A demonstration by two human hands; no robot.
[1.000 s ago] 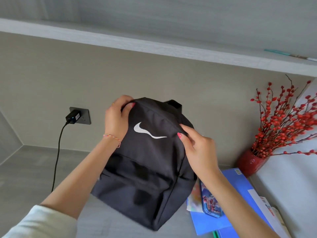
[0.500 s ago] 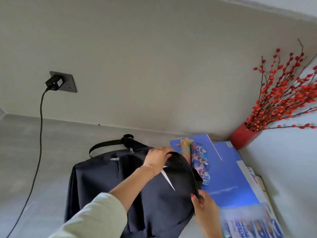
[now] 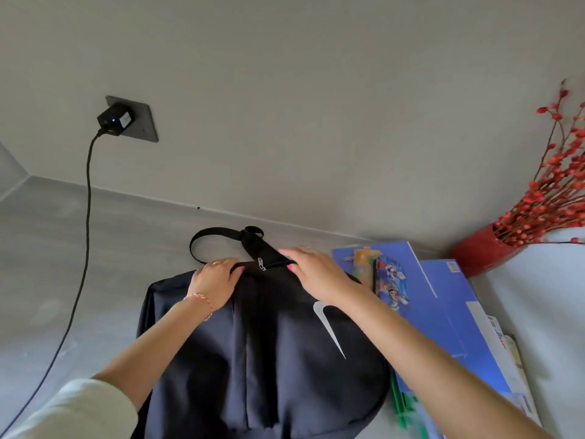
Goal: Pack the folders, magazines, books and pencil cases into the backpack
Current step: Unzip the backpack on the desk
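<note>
here, in the head view, the backpack (image 3: 269, 343) lies flat on the bench (image 3: 95, 264), zipper (image 3: 261, 263) closed at its top edge. the left hand (image 3: 215, 283) pinches the fabric beside it; the right hand (image 3: 316, 274) rests spread on the top. the folders (image 3: 443, 312) and pencil case (image 3: 391, 280) wait just beside. the loose fabric could bunch and jam the zipper if pulled unevenly.

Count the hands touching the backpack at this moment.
2. The left hand rests on the black fabric backpack near its top, left of the silver zipper pull. The right hand lies on the top edge, right of the pull.
</note>
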